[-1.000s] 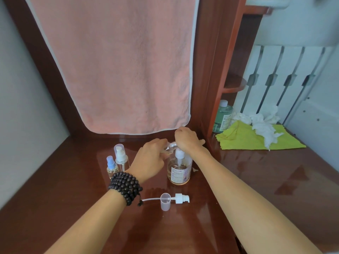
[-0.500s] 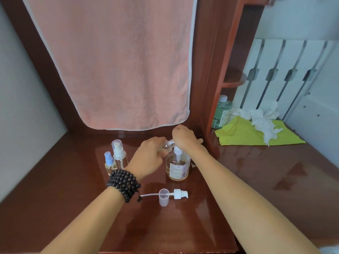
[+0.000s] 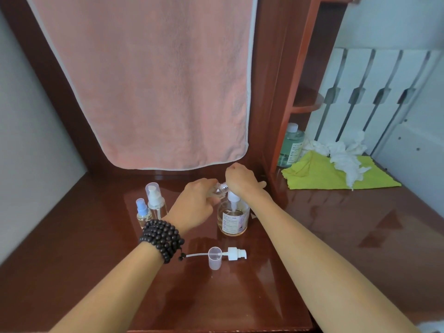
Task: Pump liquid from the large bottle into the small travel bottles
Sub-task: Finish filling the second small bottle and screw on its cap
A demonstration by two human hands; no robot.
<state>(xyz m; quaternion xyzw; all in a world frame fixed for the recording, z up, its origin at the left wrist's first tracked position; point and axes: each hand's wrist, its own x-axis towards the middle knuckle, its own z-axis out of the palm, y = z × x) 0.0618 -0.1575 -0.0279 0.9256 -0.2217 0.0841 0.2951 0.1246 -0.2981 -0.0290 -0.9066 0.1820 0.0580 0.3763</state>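
Pink towel [image 3: 149,80] hangs against the dark wood back panel, its lower edge just above the hands. Glossy reddish-brown surface [image 3: 96,272] carries everything. Yellow-green cloth [image 3: 319,176] lies far right with crumpled white tissue [image 3: 346,155] on top; a green bottle [image 3: 290,145] with white cap stands just behind the cloth by the wooden upright. Large pump bottle [image 3: 232,218], clear with pale liquid and a label, stands upright mid-surface between the forearms. Right hand [image 3: 240,179] sits on top of its white pump head, fingers curled down over it. Left hand [image 3: 194,203], dark bead bracelet [image 3: 163,239] on the wrist, grips a small clear travel bottle [image 3: 221,188] tilted on its side, open threaded neck pointing right toward the pump spout under the right hand; whether neck and spout touch cannot be told. Two other small spray bottles stand upright left of the left hand, touching or nearly: taller one with clear cap [image 3: 155,200], shorter one with blue sprayer [image 3: 142,212]. Near the front, a loose white pump top with dip tube [image 3: 236,254] lies flat, a small clear cap [image 3: 214,258] lying across the tube.
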